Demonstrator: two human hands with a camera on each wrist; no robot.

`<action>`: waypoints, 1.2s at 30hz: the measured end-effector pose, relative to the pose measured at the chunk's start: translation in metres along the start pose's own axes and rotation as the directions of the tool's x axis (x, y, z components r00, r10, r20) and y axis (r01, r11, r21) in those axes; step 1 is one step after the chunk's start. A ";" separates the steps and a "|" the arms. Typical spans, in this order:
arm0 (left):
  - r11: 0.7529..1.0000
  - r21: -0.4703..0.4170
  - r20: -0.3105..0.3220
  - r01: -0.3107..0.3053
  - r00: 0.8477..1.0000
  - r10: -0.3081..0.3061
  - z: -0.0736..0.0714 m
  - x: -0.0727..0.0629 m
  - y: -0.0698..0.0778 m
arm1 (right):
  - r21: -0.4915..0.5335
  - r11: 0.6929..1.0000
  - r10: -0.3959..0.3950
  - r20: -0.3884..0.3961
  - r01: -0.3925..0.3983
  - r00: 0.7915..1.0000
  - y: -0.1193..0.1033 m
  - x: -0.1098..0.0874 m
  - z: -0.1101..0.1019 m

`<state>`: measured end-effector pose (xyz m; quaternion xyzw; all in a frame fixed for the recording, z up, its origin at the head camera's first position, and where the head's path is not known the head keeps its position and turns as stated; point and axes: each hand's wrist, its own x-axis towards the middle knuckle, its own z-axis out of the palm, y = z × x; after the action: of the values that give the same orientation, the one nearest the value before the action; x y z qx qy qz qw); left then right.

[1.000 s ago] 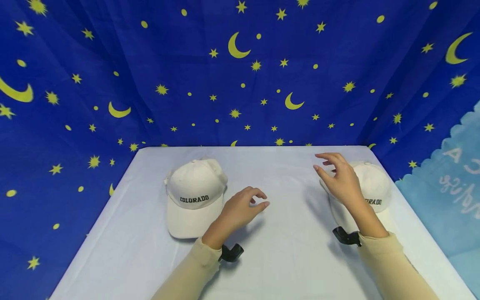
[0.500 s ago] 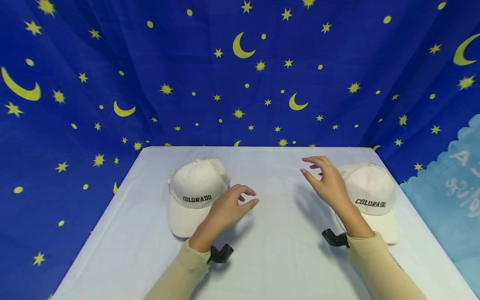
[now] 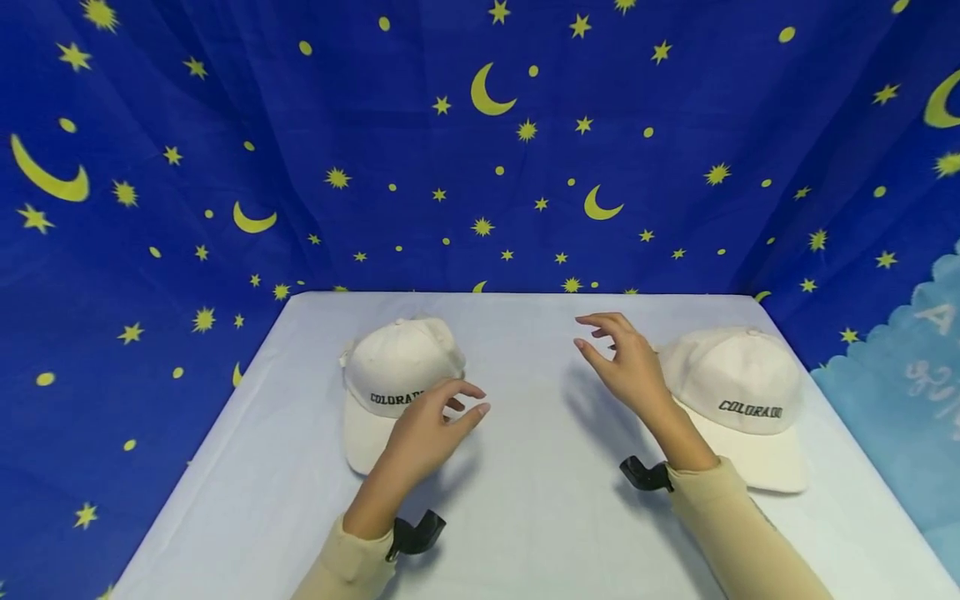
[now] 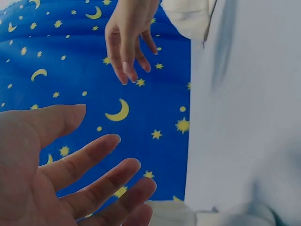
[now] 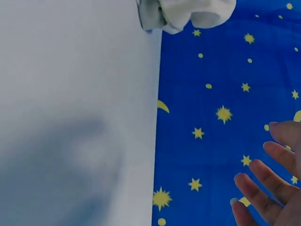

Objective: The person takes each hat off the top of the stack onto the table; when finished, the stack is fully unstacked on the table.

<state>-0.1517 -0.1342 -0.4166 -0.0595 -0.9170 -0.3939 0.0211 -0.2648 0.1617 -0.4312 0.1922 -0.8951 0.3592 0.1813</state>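
Note:
Two cream baseball caps lettered COLORADO rest on the white table with their brims toward me. In the head view my left hand (image 3: 427, 425) hovers in front of the left cap (image 3: 397, 367), covering the end of its lettering and part of the brim. My right hand (image 3: 626, 367) is in the air just left of the right cap (image 3: 738, 379), whose lettering shows whole. Both hands have loosely bent, spread fingers and hold nothing. The left wrist view shows my left hand's fingers (image 4: 94, 155) spread, with the other hand beyond. Spread fingers (image 5: 263, 188) also appear in the right wrist view.
A white cloth covers the table (image 3: 525, 517). Behind and beside it hangs a blue curtain (image 3: 420, 125) with yellow moons and stars. A light blue scalloped panel (image 3: 900, 400) with white writing hangs at the right. A black camera sits on each wrist.
Both hands have moved left in the head view, the left one over more of its cap. My right hand has uncovered the right cap's lettering. The whole scene shifts slightly right; the caps stay put.

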 end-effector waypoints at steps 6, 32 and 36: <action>0.996 -0.087 -0.076 0.007 0.997 -0.014 -0.013 -0.011 -0.004 | 0.017 1.000 0.003 0.035 -0.003 0.999 -0.011 0.003 0.010; 0.971 -0.162 -0.360 0.174 0.906 -0.223 -0.051 -0.054 -0.071 | 0.080 0.995 -0.069 0.146 0.058 0.987 -0.050 0.023 0.080; 0.958 -0.181 -0.349 0.222 0.896 -0.274 -0.052 -0.056 -0.081 | 0.100 0.992 -0.091 0.186 0.074 0.978 -0.053 0.029 0.088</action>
<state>-0.1069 -0.2324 -0.4435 0.1320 -0.8675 -0.4591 0.1392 -0.2809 0.0574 -0.4465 0.2709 -0.8819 0.3725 0.1004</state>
